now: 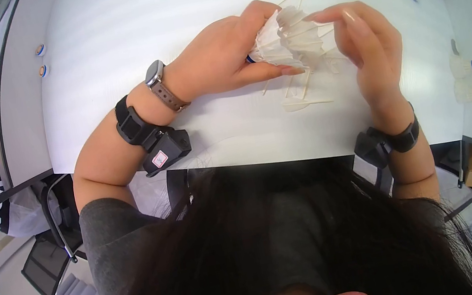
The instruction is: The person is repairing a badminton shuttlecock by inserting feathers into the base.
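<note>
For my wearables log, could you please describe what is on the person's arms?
Left arm: silver watch on a brown strap, black band with a black device bearing a small label, grey sleeve. Right arm: another black band and device.

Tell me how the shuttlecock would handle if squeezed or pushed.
The shuttlecock is probably very light: the left hand holds it between thumb and fingers. Likely fragile: thin white feathers, with loose feathers on the table. Its cone shape would probably roll in a curve.
</note>
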The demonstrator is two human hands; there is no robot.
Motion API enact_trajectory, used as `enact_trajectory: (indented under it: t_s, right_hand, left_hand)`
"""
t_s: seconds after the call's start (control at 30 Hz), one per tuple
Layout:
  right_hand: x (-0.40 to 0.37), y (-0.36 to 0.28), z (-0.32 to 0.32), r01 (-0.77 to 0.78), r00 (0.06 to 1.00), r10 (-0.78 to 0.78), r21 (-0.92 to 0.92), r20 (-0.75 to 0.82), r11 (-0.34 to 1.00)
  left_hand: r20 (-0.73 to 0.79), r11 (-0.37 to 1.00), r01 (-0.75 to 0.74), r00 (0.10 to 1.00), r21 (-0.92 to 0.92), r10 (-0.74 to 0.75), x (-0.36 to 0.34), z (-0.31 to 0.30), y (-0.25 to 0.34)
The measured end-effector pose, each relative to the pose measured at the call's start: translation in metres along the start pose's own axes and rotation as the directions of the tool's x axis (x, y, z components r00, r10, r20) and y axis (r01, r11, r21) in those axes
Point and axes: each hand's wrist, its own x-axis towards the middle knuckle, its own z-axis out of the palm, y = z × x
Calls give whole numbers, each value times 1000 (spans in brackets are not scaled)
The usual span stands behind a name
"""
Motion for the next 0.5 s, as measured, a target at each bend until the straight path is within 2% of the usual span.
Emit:
enact_trajectory:
  t_s: [0.07, 0.1, 0.13, 0.17, 0.33, 0.43, 0.5]
  right_hand:
    - [1, 3, -1, -3, 998, 3, 6, -62, 1000]
    - [1, 5, -5, -40, 996, 39, -4, -86, 999]
    - [3, 7, 3, -6, 988, 9, 20, -156, 1000]
    - [4, 6, 3, -32, 988, 36, 31, -153, 999]
    - [4, 9, 10, -130, 980, 139, 70, -144, 989]
    - [3, 21, 8, -74, 989, 68, -45, -129, 996]
    - [2, 18, 10, -90, 986, 81, -60, -143, 994]
  left_hand:
    - [-3, 1000, 13, 1000, 9, -13, 0, -1, 1]
    - [32, 999, 40, 999, 15, -40, 0, -2, 2]
    - [69, 998, 66, 995, 23, -68, 0, -4, 3]
    - [107, 995, 90, 990, 31, -93, 0, -6, 4]
    - [72, 998, 57, 996, 11, -58, 1, -5, 3]
    - [37, 999, 33, 999, 31, -34, 2, -6, 4]
    - [14, 999, 27, 1000, 32, -28, 2, -5, 5]
